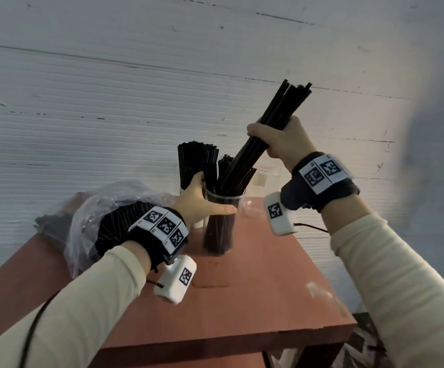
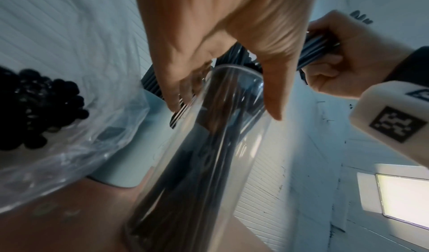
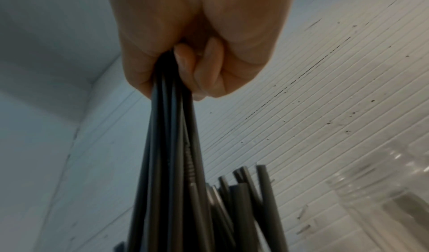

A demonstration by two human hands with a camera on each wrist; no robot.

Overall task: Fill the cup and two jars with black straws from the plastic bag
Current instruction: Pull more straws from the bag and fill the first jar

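— Where are we?
— Our right hand (image 1: pixel 279 140) grips a bundle of black straws (image 1: pixel 266 128), their lower ends entering the clear jar (image 1: pixel 222 224) on the table (image 1: pixel 268 288); our left hand (image 1: pixel 202 200) wraps the jar's rim.
— Next?
— We probably lower them and let go. The plastic bag (image 1: pixel 96 216) lies left.

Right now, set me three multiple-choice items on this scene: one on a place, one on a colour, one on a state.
1. Where is the plastic bag?
A. on the table, on the person's left
B. on the floor
C. inside the jar

2. What colour are the straws?
A. white
B. black
C. red

3. What is the right hand doing?
A. lying flat
B. hanging open
C. gripping a bundle of straws

Key: 1 A, the bag lies beside the left hand. 2 B, all look black. 3 C, fingers curl round the bundle.
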